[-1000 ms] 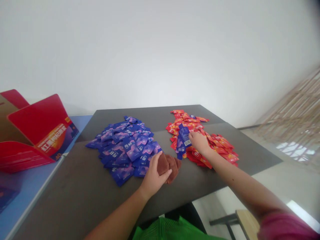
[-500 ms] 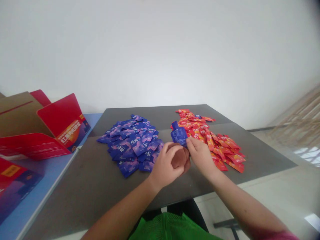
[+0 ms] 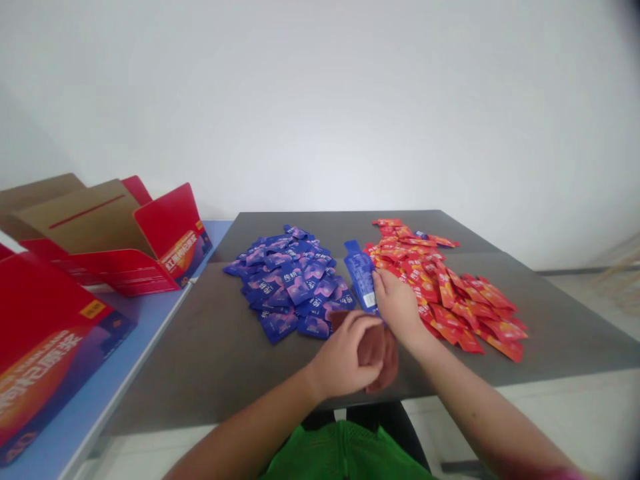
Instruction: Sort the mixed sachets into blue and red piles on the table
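Observation:
My left hand (image 3: 345, 357) is curled round something reddish-brown (image 3: 373, 343) and soft-looking, with folded or layered edges; its exact kind I cannot make out. Pinched in my right hand (image 3: 397, 303) is a blue sachet (image 3: 361, 273) with a narrow neck at its far end and a white label patch near my fingers. The sachet's near end comes close to the brown thing; whether they touch is unclear. Left of my hands lies a heap of blue-purple sachets (image 3: 295, 280). Beyond and beside my right hand spreads a heap of red-orange sachets (image 3: 445, 293).
The heaps lie on a dark grey table (image 3: 220, 373). On a blue surface (image 3: 150, 327) at the left stand an open red cardboard box (image 3: 175, 247) with raised flaps and another red and purple box (image 3: 55, 353) nearer me. One blue sachet (image 3: 421, 235) lies among the red ones.
The view has shifted, so the heaps and boxes sit further right. My left hand is lower with the brown thing. The blue sachet now shows flatter and longer, with its label in sight.

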